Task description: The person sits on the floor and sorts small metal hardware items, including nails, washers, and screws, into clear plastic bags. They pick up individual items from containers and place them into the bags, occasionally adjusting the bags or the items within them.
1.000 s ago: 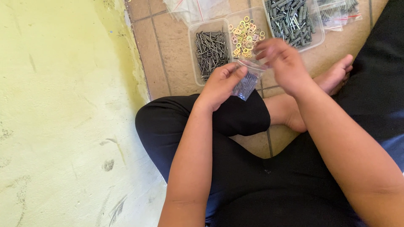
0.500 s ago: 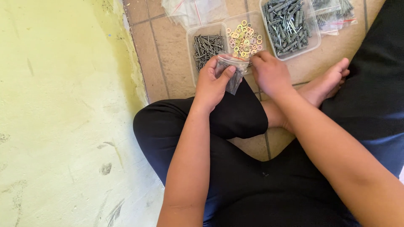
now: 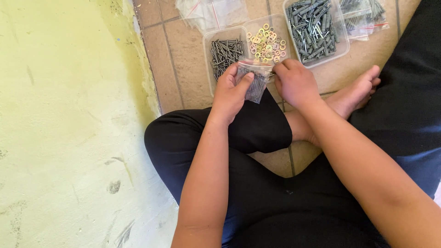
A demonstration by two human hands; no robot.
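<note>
Both hands pinch the small clear bag (image 3: 256, 81) of screws: left hand (image 3: 232, 92), right hand (image 3: 296, 83), fingers closed along its top edge. Looks like sealing; next, press evenly across.

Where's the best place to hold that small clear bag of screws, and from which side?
Judging by its pose, take the small clear bag at its top edge, coming in from both sides as the left hand and right hand do. It hangs upright with the screws weighing down the bottom, so the top is flat and pinchable.

clear glossy plastic bag (image 3: 255, 81); dull metal screws (image 3: 225, 53); matt tiles (image 3: 183, 69).
</note>
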